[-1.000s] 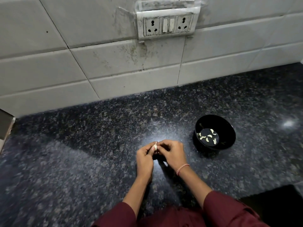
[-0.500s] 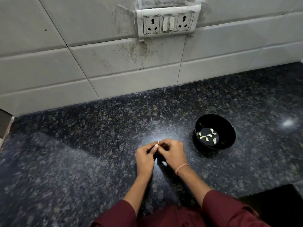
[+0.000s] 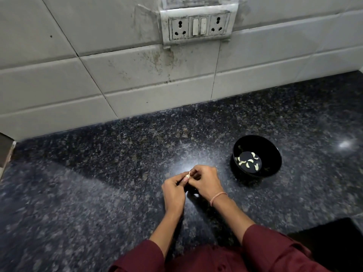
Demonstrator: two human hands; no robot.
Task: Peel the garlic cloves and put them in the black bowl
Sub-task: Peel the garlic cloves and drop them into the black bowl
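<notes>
Black speckled granite surface (image 3: 98,193): both hands meet above it, near the black bowl (image 3: 275,158) and to its left. The left hand (image 3: 173,190) pinches a garlic clove (image 3: 187,176) at its fingertips, and the right hand (image 3: 206,181) pinches at the clove's upper end. Several peeled cloves (image 3: 247,160) lie in the bowl. The skin probably comes away best pulled lengthwise, with the clove held firmly but unbruised.

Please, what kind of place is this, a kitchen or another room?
Most likely a home kitchen: a dark speckled stone counter, a white tiled wall with a socket panel, and a black bowl holding peeled garlic cloves.
</notes>
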